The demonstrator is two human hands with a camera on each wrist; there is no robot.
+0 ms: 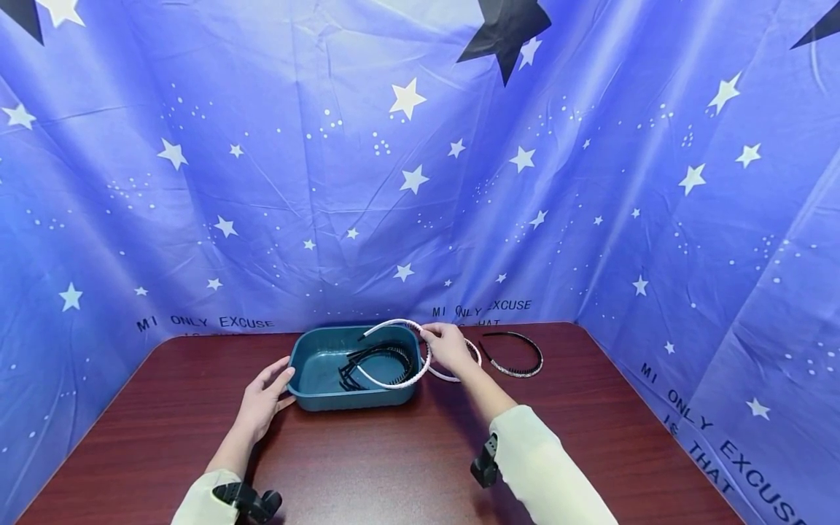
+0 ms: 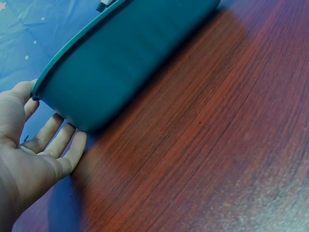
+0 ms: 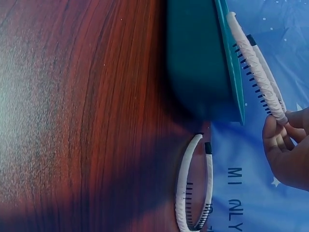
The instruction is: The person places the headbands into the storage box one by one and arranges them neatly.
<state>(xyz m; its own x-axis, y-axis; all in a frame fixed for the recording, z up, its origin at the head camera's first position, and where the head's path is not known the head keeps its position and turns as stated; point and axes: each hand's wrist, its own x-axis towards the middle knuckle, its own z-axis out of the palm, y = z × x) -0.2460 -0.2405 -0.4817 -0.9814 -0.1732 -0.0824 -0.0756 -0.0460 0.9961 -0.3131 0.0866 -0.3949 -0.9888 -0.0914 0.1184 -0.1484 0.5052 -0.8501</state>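
Observation:
My right hand [image 1: 451,348] pinches a white braided headband [image 3: 260,77] with dark comb teeth along its inside. In the head view, this headband overlaps the right part of a teal plastic basin [image 1: 354,401]. Several black headbands [image 1: 351,373] lie inside the basin at its right end. At the basin's left end, my left hand [image 1: 259,405] rests against the outside, its thumb by the rim and its fingers spread along the wall. Another white headband [image 3: 181,193] lies on the table right of the basin, partly covered by my right hand in the head view.
Farther right on the brown wooden table [image 1: 367,467] lies a dark headband with a glittering band [image 1: 525,374]. A blue curtain [image 1: 367,219] with stars and lettering hangs behind the table and along its sides. The basin stands near the table's back edge.

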